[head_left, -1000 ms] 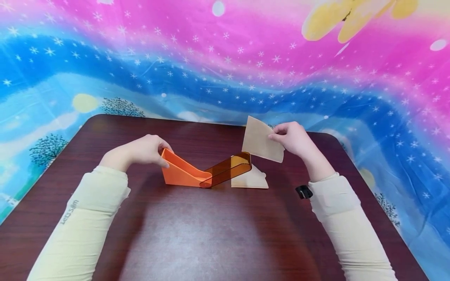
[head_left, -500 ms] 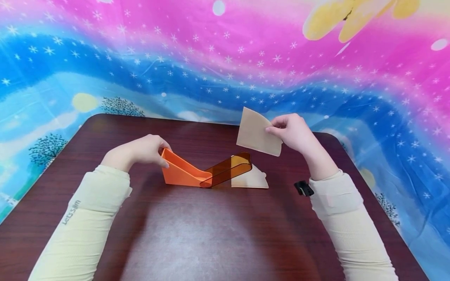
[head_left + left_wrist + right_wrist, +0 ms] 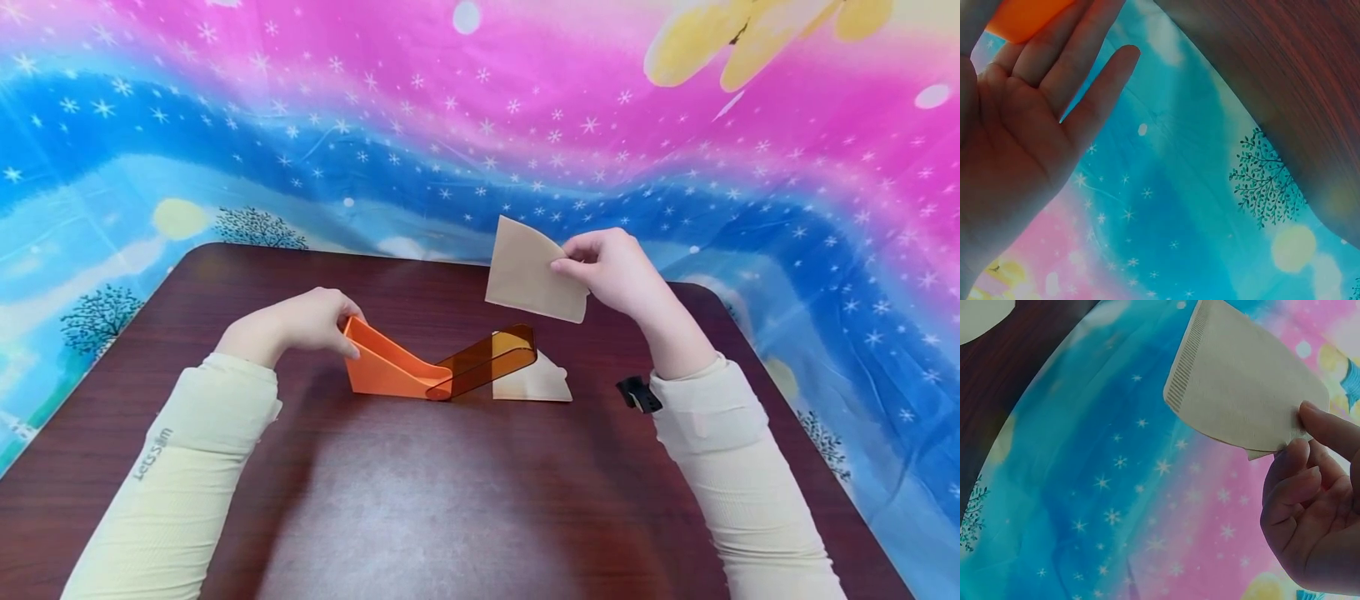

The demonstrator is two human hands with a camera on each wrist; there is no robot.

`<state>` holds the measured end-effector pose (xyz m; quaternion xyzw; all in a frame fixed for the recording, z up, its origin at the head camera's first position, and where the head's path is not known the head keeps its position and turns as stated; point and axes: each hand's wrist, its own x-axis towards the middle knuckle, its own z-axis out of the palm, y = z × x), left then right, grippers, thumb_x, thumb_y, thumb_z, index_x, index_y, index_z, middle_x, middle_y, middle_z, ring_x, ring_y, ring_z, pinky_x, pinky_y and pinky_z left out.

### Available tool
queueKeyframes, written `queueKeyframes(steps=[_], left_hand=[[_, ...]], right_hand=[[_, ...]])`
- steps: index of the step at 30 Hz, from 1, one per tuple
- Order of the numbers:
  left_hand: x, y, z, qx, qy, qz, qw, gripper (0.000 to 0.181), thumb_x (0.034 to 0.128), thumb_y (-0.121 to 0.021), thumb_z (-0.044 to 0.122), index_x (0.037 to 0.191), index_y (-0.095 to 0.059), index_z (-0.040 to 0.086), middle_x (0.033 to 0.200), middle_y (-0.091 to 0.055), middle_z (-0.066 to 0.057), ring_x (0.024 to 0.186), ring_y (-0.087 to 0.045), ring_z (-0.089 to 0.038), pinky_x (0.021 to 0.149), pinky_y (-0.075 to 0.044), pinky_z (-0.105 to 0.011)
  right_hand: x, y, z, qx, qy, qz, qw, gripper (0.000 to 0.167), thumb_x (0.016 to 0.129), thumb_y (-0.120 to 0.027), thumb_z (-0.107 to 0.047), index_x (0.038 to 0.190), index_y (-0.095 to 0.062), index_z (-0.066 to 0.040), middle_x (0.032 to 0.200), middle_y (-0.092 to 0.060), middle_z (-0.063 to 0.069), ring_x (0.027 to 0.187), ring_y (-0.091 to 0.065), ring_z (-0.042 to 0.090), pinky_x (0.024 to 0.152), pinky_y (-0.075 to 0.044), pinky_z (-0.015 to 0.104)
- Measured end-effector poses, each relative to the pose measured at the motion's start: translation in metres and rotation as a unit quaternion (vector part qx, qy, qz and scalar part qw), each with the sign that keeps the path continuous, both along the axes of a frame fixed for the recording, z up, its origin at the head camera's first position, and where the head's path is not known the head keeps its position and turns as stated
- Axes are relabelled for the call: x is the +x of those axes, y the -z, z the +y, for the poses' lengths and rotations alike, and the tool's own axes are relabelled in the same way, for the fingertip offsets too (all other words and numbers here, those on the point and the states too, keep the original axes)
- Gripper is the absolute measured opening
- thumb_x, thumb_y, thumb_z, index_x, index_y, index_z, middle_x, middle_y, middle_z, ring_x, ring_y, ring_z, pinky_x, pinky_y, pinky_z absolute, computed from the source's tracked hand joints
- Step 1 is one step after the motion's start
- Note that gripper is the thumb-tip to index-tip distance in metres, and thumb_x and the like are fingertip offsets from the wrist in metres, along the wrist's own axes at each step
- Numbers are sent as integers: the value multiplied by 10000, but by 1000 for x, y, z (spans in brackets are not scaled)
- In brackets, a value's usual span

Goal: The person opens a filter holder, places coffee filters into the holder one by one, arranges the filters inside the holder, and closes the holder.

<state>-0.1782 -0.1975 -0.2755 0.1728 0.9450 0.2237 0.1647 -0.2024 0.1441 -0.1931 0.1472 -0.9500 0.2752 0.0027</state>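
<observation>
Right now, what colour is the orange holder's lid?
Translucent amber-brown; the lid shows best in the head view.

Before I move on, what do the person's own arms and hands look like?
The left hand and right hand are bare, with no gloves showing. The left sleeve and right sleeve are pale cream, with bulky cuffs; dark lettering marks the left one. A small black piece juts from the right cuff; I can't tell what it is.
</observation>
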Motion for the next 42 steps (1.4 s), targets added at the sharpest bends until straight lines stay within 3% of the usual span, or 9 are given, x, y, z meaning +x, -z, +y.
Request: queueKeyframes(steps=[12, 25, 42], left_hand=[[-2, 0, 0, 30, 81, 65, 9999, 338, 751, -752, 157, 1024, -660, -21, 896, -685, -79, 785, -592, -183, 803, -483, -407], [-1, 2, 0, 36, -36, -4, 10000, 327, 760, -741, 135, 1032, -655, -24, 893, -675, -84, 789, -576, -193, 803, -481, -395], [1, 1, 0, 66, 7, 14, 10000, 348, 763, -742, 137, 1043, -646, -46, 890, -679, -96, 773, -583, -190, 795, -487, -391]], right_hand=[[2, 0, -23, -126, -198, -29, 9997, 174, 877, -648, -205, 978, -714, -80, 955, -682, 126, 856, -602, 231, 732, -483, 342], [3, 11, -59, 212, -700, -45, 9973, 139, 889, -632, -208, 921, -710, -97, 824, -665, 68, 754, -517, 201, 684, -418, 300], [5, 34, -87, 494, -627, -225, 9966, 146, 893, -627, -243, 919, -711, -127, 861, -693, 31, 734, -554, 171, 618, -439, 267]])
